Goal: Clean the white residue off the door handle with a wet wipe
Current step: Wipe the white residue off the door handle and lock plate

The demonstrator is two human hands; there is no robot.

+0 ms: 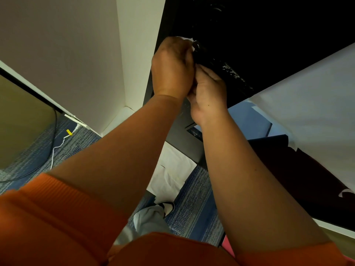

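Note:
A black door handle runs along the dark door, with flecks of white residue on its right stretch. My left hand is closed at the handle's left end, and a white edge of the wet wipe shows above its knuckles. Just below it, my right hand grips the handle from underneath, its fingers wrapped over the black bar. Most of the wipe is hidden inside my left fist.
A white wall and door frame stand left of the door. White paper covers the door's lower right. Blue carpet, a white sheet, a white cable and my shoe lie below.

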